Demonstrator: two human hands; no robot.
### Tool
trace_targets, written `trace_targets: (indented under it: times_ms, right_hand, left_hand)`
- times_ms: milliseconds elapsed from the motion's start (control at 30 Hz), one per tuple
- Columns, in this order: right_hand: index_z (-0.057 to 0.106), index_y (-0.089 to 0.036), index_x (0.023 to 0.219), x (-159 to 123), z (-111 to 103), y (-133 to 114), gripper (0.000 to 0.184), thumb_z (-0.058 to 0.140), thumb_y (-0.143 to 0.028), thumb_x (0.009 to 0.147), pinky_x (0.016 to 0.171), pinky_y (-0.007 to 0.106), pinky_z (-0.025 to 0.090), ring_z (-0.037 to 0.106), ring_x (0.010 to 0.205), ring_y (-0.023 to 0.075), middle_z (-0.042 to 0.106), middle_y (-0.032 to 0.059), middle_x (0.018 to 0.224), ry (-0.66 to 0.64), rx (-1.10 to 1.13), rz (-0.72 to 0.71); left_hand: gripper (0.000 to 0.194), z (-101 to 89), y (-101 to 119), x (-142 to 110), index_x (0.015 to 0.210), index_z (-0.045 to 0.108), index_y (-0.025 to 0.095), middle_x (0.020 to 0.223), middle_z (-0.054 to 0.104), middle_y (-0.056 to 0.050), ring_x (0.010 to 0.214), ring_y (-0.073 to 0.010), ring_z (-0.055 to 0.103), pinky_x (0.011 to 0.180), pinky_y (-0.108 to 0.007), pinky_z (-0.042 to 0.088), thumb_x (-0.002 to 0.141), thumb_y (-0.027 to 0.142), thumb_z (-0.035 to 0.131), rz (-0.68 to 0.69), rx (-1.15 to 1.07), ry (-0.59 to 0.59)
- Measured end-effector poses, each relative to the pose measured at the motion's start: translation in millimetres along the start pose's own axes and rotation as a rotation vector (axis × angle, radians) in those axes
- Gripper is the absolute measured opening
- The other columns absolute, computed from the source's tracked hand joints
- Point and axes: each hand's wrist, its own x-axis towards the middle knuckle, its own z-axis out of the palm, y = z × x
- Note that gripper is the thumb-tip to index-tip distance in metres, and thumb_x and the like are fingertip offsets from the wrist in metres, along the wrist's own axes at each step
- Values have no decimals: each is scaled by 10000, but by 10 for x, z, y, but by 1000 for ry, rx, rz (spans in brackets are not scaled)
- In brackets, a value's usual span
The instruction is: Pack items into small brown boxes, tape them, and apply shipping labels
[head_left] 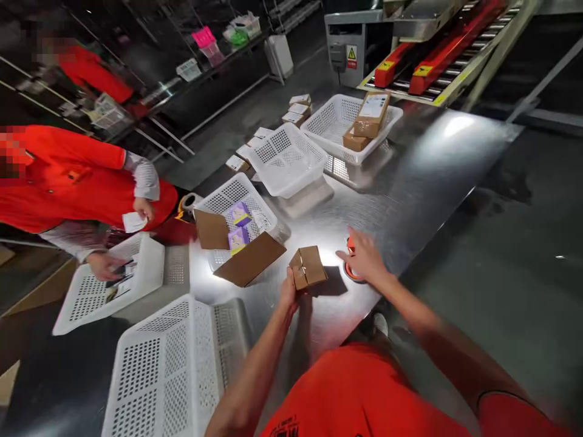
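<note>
The person's left hand (pixel 286 290) is closed around one end of a small cardboard box (pixel 308 267), holding it just above the steel table (pixel 437 182). A strip of tape seems to cross the box, though the view is too poor to be sure. The right hand (pixel 364 258) is open, fingers spread, just beside the box and over an orange-rimmed round object (pixel 351 262), perhaps a tape roll.

Beyond the box lies a brown carton (pixel 249 259) with flaps splayed, in a white perforated basket (pixel 237 203) with two purple boxes (pixel 238 226). Two more white baskets (pixel 286 159) stand farther along, one holding kraft parcels (pixel 371 115). At the left, a co-worker in a red jacket (pixel 77 176) holds a white slip (pixel 134 222) in one hand.
</note>
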Motion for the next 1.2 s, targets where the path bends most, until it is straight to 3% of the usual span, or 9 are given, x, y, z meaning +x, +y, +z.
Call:
trace_targets:
  times_ms: [267, 400, 533, 667, 833, 900, 1000, 1133, 1200]
  right_hand:
    - [541, -192, 1268, 440, 211, -913, 495, 524, -512, 891, 903, 327, 513, 630, 1061, 198, 662, 71, 1200, -454, 691, -240]
    - [430, -200, 1400, 803, 205, -1140, 749, 657, -578, 795, 840, 336, 544, 647, 993, 206, 645, 94, 1201, -609, 769, -199]
    - [516, -234, 1285, 1210, 244, -1070, 705, 752, -540, 695, 666, 279, 546, 645, 858, 188, 652, 57, 1072, -283, 797, -22]
    - [524, -251, 1116, 1611, 417, -520, 552, 682, -578, 700, 626, 295, 563, 654, 827, 185, 641, 40, 1074, 92, 839, 217]
    - [551, -144, 1168, 1642, 600, -221, 694, 699, -595, 663, 1081, 614, 390, 481, 1300, 403, 579, 213, 1292, 186, 319, 138]
    - [517, -130, 1298, 1519, 667, -501, 781, 710, -582, 691, 1152, 626, 285, 340, 1415, 412, 465, 233, 1444, 212, 232, -8]
    - [346, -227, 1489, 1342, 863, -1223, 804, 618, -580, 819, 1078, 528, 443, 479, 1343, 317, 447, 171, 1493, -45, 480, -138]
    - [172, -243, 1566, 1177, 1129, -1924, 991, 703, -526, 778, 1006, 457, 522, 600, 1211, 268, 549, 146, 1412, -360, 760, -124]
    - [200, -211, 1561, 1060, 1165, -1899, 997, 729, -483, 761, 975, 455, 538, 641, 1138, 275, 623, 148, 1317, -366, 751, -60]
  left_hand:
    - [662, -433, 487, -70, 937, 648, 147, 724, 635, -55, 537, -136, 535, 429, -232, 363, 832, 770, 452, 89, -178, 246]
    - [547, -968, 937, 5, 841, 684, 160, 860, 677, -76, 779, -200, 615, 647, -293, 504, 871, 668, 482, 454, 150, 470]
    - [473, -1617, 1365, 482, 1175, 678, 177, 1178, 683, -109, 1075, -247, 619, 897, -341, 497, 965, 514, 420, 546, 429, 491]
    - [672, -2056, 1477, 1189, 1398, 489, 111, 1312, 597, -228, 1230, -349, 564, 985, -418, 452, 882, 527, 601, 91, 902, 533]
    - [816, -2078, 1449, 1564, 1444, 394, 60, 1307, 550, -296, 1171, -407, 593, 937, -460, 477, 785, 415, 720, -86, 972, 460]
    - [796, -1975, 1460, 1390, 1470, 362, 90, 1309, 540, -259, 1188, -383, 574, 960, -450, 469, 822, 436, 669, 43, 931, 530]
    - [819, -1712, 1433, 859, 1494, 346, 136, 1282, 545, -198, 1194, -349, 550, 959, -425, 484, 816, 467, 665, 410, 816, 640]
    - [784, -1599, 1340, 386, 1469, 425, 274, 1206, 594, -92, 962, -266, 644, 822, -373, 544, 776, 513, 701, 717, 738, 260]
    - [564, -1866, 1354, 491, 1395, 511, 268, 1134, 634, -69, 860, -219, 658, 802, -350, 544, 873, 457, 614, 660, 636, 298]
